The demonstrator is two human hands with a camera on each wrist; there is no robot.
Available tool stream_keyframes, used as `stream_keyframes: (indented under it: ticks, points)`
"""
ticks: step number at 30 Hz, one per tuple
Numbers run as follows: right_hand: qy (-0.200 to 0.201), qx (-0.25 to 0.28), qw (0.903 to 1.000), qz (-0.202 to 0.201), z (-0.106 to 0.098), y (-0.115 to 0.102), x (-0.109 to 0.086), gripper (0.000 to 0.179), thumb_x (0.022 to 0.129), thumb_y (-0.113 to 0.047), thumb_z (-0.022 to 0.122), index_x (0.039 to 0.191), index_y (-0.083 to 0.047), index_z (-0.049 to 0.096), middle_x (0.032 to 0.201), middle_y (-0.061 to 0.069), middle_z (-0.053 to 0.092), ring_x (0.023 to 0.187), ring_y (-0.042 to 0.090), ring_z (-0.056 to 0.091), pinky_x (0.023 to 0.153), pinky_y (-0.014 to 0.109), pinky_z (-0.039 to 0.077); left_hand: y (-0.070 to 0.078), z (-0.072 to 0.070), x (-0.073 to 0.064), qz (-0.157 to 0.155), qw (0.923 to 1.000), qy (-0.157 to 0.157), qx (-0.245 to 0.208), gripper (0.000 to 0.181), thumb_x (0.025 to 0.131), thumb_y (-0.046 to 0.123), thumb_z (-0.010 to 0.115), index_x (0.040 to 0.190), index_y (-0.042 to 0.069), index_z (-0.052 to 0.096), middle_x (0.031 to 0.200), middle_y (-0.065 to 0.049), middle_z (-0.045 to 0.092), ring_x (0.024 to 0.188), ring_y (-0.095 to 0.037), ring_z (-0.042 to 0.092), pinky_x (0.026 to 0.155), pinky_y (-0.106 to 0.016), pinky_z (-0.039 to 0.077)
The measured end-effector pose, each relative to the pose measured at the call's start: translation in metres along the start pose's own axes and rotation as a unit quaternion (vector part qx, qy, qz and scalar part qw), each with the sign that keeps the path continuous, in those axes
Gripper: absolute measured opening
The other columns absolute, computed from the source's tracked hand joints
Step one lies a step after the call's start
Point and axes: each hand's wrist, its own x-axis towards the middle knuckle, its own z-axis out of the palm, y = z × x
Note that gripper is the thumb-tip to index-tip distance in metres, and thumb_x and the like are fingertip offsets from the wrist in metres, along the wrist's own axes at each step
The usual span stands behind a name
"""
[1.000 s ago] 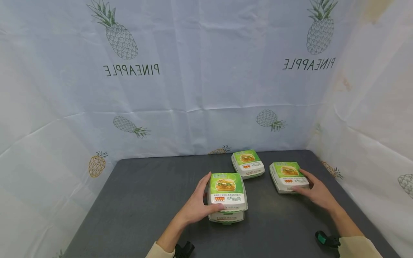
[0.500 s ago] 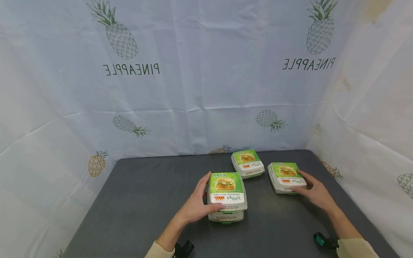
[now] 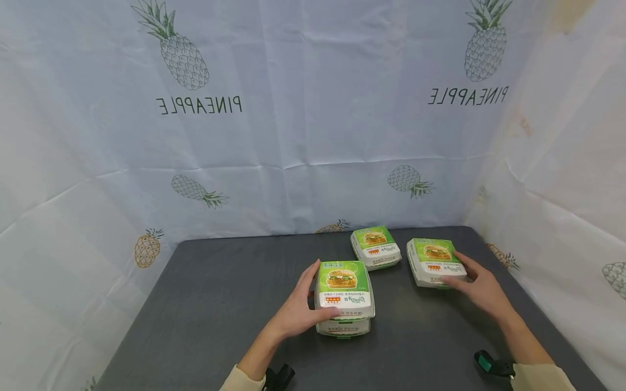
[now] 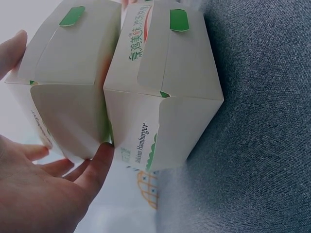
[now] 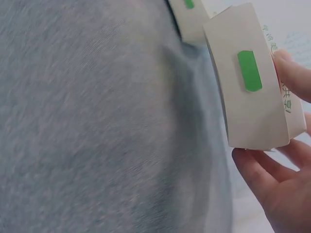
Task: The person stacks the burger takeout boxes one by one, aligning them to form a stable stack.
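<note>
Two white-and-green burger boxes are stacked near the middle of the dark table. My left hand (image 3: 295, 312) grips the upper box (image 3: 342, 288), thumb at its front edge and fingers along its left side. Below it, the lower box (image 3: 344, 328) rests on the table; in the left wrist view its printed side (image 4: 131, 126) faces the camera. Over the table's right part, my right hand (image 3: 481, 290) holds another burger box (image 3: 435, 259) by its right side, thumb in front. The right wrist view shows this box (image 5: 250, 102) raised off the cloth, with a shadow under it.
A further burger box (image 3: 375, 247) lies at the back of the table (image 3: 235, 288), just left of the one in my right hand. White cloth (image 3: 313, 108) printed with pineapples hangs behind and along both sides. Each wrist wears a black device.
The right hand first slid its burger box slightly left, then lifted it a little off the table. The left hand and the stack have stayed in place.
</note>
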Motion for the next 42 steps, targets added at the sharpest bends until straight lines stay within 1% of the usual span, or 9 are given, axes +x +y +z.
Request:
stream_keyframes:
  ticks: [6, 12, 16, 21, 27, 28, 32, 34, 42]
  points:
    - [0.008, -0.008, 0.9999, -0.004, -0.005, -0.016, -0.004, 0.093, 0.097, -0.045, 0.069, 0.165, -0.012, 0.015, 0.155, 0.034, 0.031, 0.134, 0.052, 0.040, 0.076, 0.027, 0.046, 0.000, -0.001, 0.000, 0.000, 1.0000, -0.002, 0.000, 0.106, 0.087, 0.036, 0.080, 0.165, 0.022, 0.010, 0.169, -0.004, 0.009, 0.146, -0.022, 0.029, 0.110, -0.052, 0.039]
    - [0.013, 0.002, 0.9998, -0.014, -0.006, -0.031, -0.007, 0.092, 0.097, -0.044, 0.069, 0.165, -0.012, 0.016, 0.155, 0.032, 0.033, 0.133, 0.049, 0.041, 0.074, 0.023, 0.046, 0.000, 0.000, 0.000, 0.000, 1.0000, -0.002, -0.003, 0.106, 0.087, 0.037, 0.080, 0.165, 0.023, 0.010, 0.169, -0.004, 0.010, 0.145, -0.022, 0.032, 0.110, -0.051, 0.039]
    - [0.011, 0.020, 0.9996, -0.016, -0.006, -0.041, -0.009, 0.091, 0.098, -0.043, 0.069, 0.165, -0.014, 0.015, 0.156, 0.028, 0.033, 0.132, 0.043, 0.042, 0.074, 0.021, 0.047, 0.000, 0.000, 0.000, 0.001, 1.0000, -0.001, -0.003, 0.106, 0.087, 0.036, 0.081, 0.165, 0.022, 0.010, 0.169, -0.004, 0.010, 0.145, -0.022, 0.032, 0.110, -0.051, 0.039]
    - [0.010, 0.033, 0.9992, -0.020, -0.005, -0.055, -0.014, 0.090, 0.097, -0.043, 0.070, 0.165, -0.018, 0.015, 0.156, 0.021, 0.037, 0.129, 0.028, 0.044, 0.077, 0.020, 0.048, 0.000, 0.000, -0.001, 0.000, 1.0000, -0.002, -0.007, 0.106, 0.087, 0.037, 0.080, 0.165, 0.023, 0.010, 0.169, -0.004, 0.008, 0.146, -0.022, 0.030, 0.110, -0.051, 0.039]
    - [0.017, 0.038, 0.9983, -0.040, -0.003, -0.077, -0.020, 0.088, 0.097, -0.041, 0.071, 0.165, -0.016, 0.019, 0.155, 0.020, 0.038, 0.131, 0.030, 0.044, 0.078, 0.020, 0.049, 0.000, 0.000, 0.000, 0.001, 1.0000, -0.004, -0.006, 0.106, 0.087, 0.037, 0.080, 0.165, 0.022, 0.010, 0.169, -0.004, 0.009, 0.147, -0.022, 0.029, 0.110, -0.052, 0.038]
    - [0.017, 0.039, 0.9981, -0.045, -0.001, -0.081, -0.021, 0.088, 0.097, -0.040, 0.071, 0.165, -0.016, 0.020, 0.155, 0.020, 0.038, 0.130, 0.026, 0.045, 0.078, 0.020, 0.049, 0.000, 0.000, 0.000, 0.001, 1.0000, -0.004, -0.006, 0.105, 0.088, 0.037, 0.080, 0.165, 0.023, 0.010, 0.169, -0.004, 0.009, 0.147, -0.022, 0.028, 0.111, -0.052, 0.038]
    - [0.016, 0.050, 0.9964, -0.067, 0.004, -0.095, -0.026, 0.084, 0.098, -0.035, 0.071, 0.164, -0.015, 0.024, 0.153, 0.018, 0.040, 0.120, 0.003, 0.046, 0.078, 0.021, 0.052, 0.000, 0.000, 0.000, 0.002, 1.0000, -0.004, -0.008, 0.105, 0.088, 0.037, 0.080, 0.165, 0.023, 0.010, 0.169, -0.004, 0.009, 0.147, -0.023, 0.028, 0.111, -0.052, 0.038]
    - [0.011, 0.060, 0.9952, -0.077, 0.006, -0.101, -0.028, 0.083, 0.098, -0.033, 0.072, 0.164, -0.015, 0.025, 0.153, 0.018, 0.040, 0.117, -0.004, 0.045, 0.079, 0.021, 0.052, 0.000, 0.000, 0.000, 0.002, 1.0000, -0.004, -0.008, 0.105, 0.088, 0.037, 0.080, 0.165, 0.023, 0.010, 0.169, -0.004, 0.009, 0.148, -0.023, 0.028, 0.111, -0.053, 0.038]
    - [-0.013, 0.095, 0.9913, -0.090, 0.015, -0.118, -0.032, 0.082, 0.097, -0.029, 0.073, 0.163, -0.015, 0.027, 0.154, 0.017, 0.040, 0.114, -0.008, 0.052, 0.082, 0.025, 0.056, 0.000, 0.000, -0.001, 0.003, 1.0000, -0.003, -0.005, 0.105, 0.088, 0.036, 0.079, 0.165, 0.023, 0.010, 0.169, -0.004, 0.009, 0.148, -0.024, 0.028, 0.111, -0.053, 0.038]
